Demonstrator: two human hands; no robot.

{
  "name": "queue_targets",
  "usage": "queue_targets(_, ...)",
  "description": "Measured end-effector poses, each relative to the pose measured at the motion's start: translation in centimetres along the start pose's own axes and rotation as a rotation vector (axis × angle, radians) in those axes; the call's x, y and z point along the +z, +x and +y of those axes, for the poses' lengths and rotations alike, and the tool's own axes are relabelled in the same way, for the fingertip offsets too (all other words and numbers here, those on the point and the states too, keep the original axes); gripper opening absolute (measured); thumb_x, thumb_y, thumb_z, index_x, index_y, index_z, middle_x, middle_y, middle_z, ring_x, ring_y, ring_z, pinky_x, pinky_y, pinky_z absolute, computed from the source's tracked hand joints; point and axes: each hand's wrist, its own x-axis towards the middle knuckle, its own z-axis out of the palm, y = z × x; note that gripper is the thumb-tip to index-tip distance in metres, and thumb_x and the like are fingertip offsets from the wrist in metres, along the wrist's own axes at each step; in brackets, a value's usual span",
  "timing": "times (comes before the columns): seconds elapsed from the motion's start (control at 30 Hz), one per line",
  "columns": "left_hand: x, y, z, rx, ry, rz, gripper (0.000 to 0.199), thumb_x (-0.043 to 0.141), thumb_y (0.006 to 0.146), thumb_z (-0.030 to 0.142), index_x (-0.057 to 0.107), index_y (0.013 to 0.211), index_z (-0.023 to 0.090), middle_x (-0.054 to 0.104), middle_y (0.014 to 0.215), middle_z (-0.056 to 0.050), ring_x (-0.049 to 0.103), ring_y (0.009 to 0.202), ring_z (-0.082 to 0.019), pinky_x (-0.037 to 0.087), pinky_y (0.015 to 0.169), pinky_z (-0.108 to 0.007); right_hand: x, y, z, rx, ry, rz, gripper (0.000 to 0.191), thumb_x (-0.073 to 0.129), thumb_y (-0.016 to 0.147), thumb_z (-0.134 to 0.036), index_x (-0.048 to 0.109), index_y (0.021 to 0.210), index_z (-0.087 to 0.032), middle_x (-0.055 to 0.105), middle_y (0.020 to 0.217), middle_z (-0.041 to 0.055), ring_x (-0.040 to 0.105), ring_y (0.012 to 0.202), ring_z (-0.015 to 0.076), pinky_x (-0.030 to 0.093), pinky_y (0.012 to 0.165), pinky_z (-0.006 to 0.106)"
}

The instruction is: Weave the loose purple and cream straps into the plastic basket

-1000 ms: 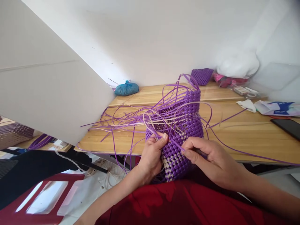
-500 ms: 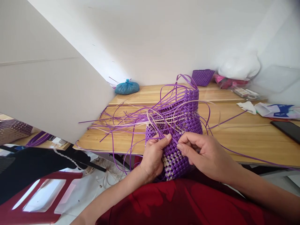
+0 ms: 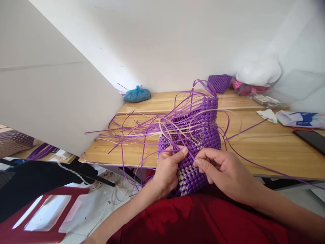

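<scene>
A half-woven basket of purple and cream plastic strips rests between my lap and the table edge, tilted toward me. Long loose strips fan out leftward from its rim. My left hand is closed on the near wall of the basket, its thumb pressing the weave near the rim. Just right of it, my right hand pinches a purple strip between thumb and forefinger. The right hand's other fingers are curled, and their tips are partly hidden.
On the wooden table are a blue tied bag, a small purple basket, a white plastic bag, a tissue packet and a black phone. A red stool stands at lower left, near a coil of purple strips.
Both hands and the basket have shifted very slightly to the right. My right hand still pinches the strip, a little lower than before.
</scene>
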Motion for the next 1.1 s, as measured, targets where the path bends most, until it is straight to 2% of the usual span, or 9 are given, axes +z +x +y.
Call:
queue_targets(0.13, -0.4, 0.0, -0.7, -0.002, 0.038, -0.017, 0.021, 0.084, 0.063, 0.023, 0.069, 0.075, 0.015, 0.065, 0.069, 0.0, 0.056, 0.062, -0.01, 0.044, 0.066, -0.025, -0.2, -0.5, 0.1, 0.09, -0.095, -0.036, 0.028, 0.049, 0.093, -0.034, 0.054, 0.069, -0.019, 0.051, 0.059, -0.0034, 0.043, 0.054, 0.0104, 0.033, 0.05, 0.024)
queue_targets(0.23, -0.6, -0.1, -0.9, -0.045, 0.034, -0.032, 0.022, 0.084, 0.063, 0.025, 0.069, 0.075, 0.015, 0.065, 0.068, 0.0, 0.056, 0.059, -0.01, 0.044, 0.065, -0.025, -0.4, -0.8, 0.0, 0.089, -0.084, -0.076, 0.029, 0.048, 0.094, -0.033, 0.054, 0.069, -0.019, 0.055, 0.063, -0.0028, 0.048, 0.059, 0.0108, 0.036, 0.055, 0.024)
queue_targets(0.4, -0.6, 0.0, -0.4, -0.05, -0.061, -0.013, 0.023, 0.082, 0.067, 0.03, 0.069, 0.079, 0.015, 0.069, 0.076, -0.002, 0.06, 0.064, -0.012, 0.047, 0.07, -0.027, -0.2, -0.8, 0.3, 0.02, 0.052, -0.085, 0.025, 0.047, 0.096, -0.038, 0.059, 0.083, -0.02, 0.051, 0.062, -0.004, 0.047, 0.056, 0.0092, 0.037, 0.054, 0.022)
queue_targets(0.5, -0.6, 0.0, -0.1, -0.038, -0.038, -0.038, 0.026, 0.083, 0.067, 0.029, 0.071, 0.085, 0.015, 0.07, 0.081, -0.003, 0.062, 0.07, -0.013, 0.047, 0.075, -0.028, -0.1, -0.9, 0.6, 0.045, 0.123, -0.103, 0.024, 0.047, 0.096, -0.041, 0.059, 0.094, -0.02, 0.046, 0.056, -0.0061, 0.044, 0.048, 0.0085, 0.036, 0.049, 0.022)
queue_targets(0.57, -0.5, 0.0, 0.0, -0.034, -0.002, -0.034, 0.028, 0.085, 0.064, 0.028, 0.071, 0.085, 0.015, 0.069, 0.079, -0.004, 0.062, 0.07, -0.014, 0.047, 0.074, -0.028, -0.1, -0.7, 0.7, 0.063, 0.11, -0.102, 0.026, 0.045, 0.097, -0.041, 0.059, 0.091, -0.02, 0.046, 0.054, -0.0059, 0.043, 0.048, 0.009, 0.035, 0.048, 0.022)
queue_targets(0.7, -0.6, 0.1, -0.2, -0.02, 0.007, 0.026, 0.028, 0.088, 0.056, 0.025, 0.07, 0.075, 0.014, 0.066, 0.07, -0.002, 0.058, 0.063, -0.011, 0.046, 0.068, -0.026, -0.6, -0.1, 0.2, 0.009, -0.109, -0.093, 0.026, 0.048, 0.094, -0.033, 0.058, 0.075, -0.019, 0.053, 0.061, -0.0023, 0.046, 0.057, 0.0108, 0.035, 0.052, 0.024)
queue_targets(0.83, -0.8, -0.1, -0.6, -0.051, 0.034, -0.011, 0.026, 0.088, 0.056, 0.024, 0.07, 0.073, 0.015, 0.065, 0.067, 0.0, 0.056, 0.061, -0.011, 0.044, 0.065, -0.025, -1.2, -0.2, -0.5, -0.022, -0.292, -0.204, 0.028, 0.048, 0.093, -0.027, 0.052, 0.067, -0.019, 0.053, 0.059, -0.003, 0.045, 0.055, 0.0106, 0.031, 0.052, 0.025)
queue_targets(0.9, -0.8, -0.1, -0.5, -0.029, 0.053, -0.031, 0.024, 0.086, 0.059, 0.024, 0.07, 0.074, 0.015, 0.066, 0.07, -0.001, 0.057, 0.064, -0.011, 0.044, 0.067, -0.025, -1.8, -0.1, -1.1, -0.078, -0.385, -0.213, 0.03, 0.046, 0.094, -0.026, 0.049, 0.065, -0.019, 0.053, 0.058, -0.0033, 0.045, 0.054, 0.0103, 0.03, 0.053, 0.025)
queue_targets(1.1, -0.8, 0.3, -0.2, 0.008, 0.041, -0.061, 0.021, 0.084, 0.064, 0.023, 0.069, 0.077, 0.015, 0.067, 0.074, -0.003, 0.059, 0.068, -0.014, 0.045, 0.073, -0.028, -3.8, 4.0, -3.5, -0.286, -0.631, -0.052, 0.028, 0.044, 0.096, -0.027, 0.065, 0.079, -0.02, 0.067, 0.074, 0.0016, 0.058, 0.07, 0.0142, 0.034, 0.064, 0.028)
